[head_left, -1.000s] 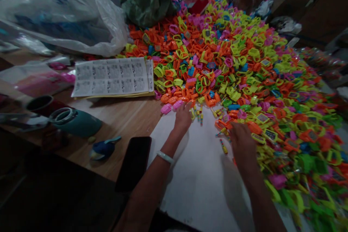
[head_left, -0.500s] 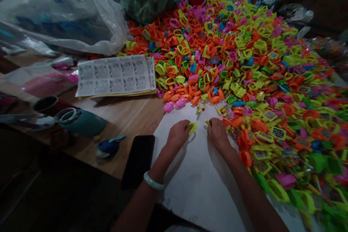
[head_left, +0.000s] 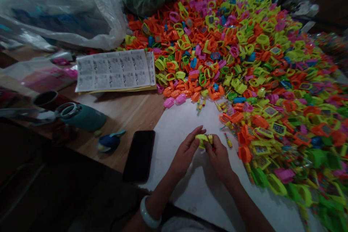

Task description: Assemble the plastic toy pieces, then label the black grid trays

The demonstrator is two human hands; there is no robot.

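Note:
Over the white sheet (head_left: 201, 192) my two hands meet. My left hand (head_left: 185, 151) is closed on a yellow plastic toy watch (head_left: 201, 140), its fingertips on the near side and top. Pinched in my right hand (head_left: 220, 156) is a small yellow tube (head_left: 210, 139) that touches or nearly touches the watch; the fingers partly hide where they meet. A similar striped tube with a yellow end (head_left: 228, 140) lies on the sheet just right of my right hand. More such tubes (head_left: 199, 107) lie beyond my hands, at the edge of the pile.
A large heap of orange, yellow, pink, green and blue toy watches (head_left: 233, 54) covers the back and right. To the left are a black phone (head_left: 139, 156), a blue toy (head_left: 108, 142), a teal jar (head_left: 83, 116), printed sheets (head_left: 114, 70) and a clear plastic bag (head_left: 106, 18).
My hands have come together and moved nearer to me; before, they were apart, each with a yellow piece. A striped tube now shows on the sheet beside my right hand. The view has shifted slightly.

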